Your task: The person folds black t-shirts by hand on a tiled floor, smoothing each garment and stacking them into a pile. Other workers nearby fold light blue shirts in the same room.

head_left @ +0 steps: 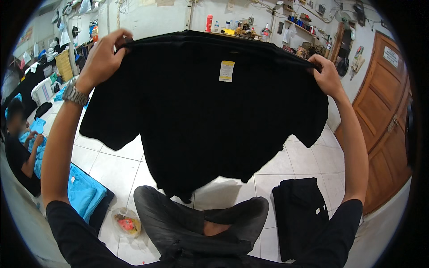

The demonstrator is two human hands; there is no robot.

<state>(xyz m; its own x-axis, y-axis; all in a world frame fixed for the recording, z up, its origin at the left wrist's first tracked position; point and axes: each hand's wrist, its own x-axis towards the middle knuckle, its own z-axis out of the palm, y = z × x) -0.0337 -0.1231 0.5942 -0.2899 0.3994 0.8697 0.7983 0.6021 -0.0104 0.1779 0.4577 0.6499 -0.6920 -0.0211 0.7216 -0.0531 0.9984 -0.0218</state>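
A black T-shirt hangs spread out in front of me, held up by its two shoulders. My left hand, with a metal watch on the wrist, pinches the shirt's upper left corner. At the upper right corner my right hand grips the cloth between thumb and fingers. A small white and yellow label shows near the collar. Both sleeves droop at the sides, and the lower hem hangs uneven above my crossed legs.
Folded black garments lie on the tiled floor to my right. Folded light-blue garments and a plastic bag lie to my left. Another person sits at the far left, handling blue cloth. A wooden door stands at the right.
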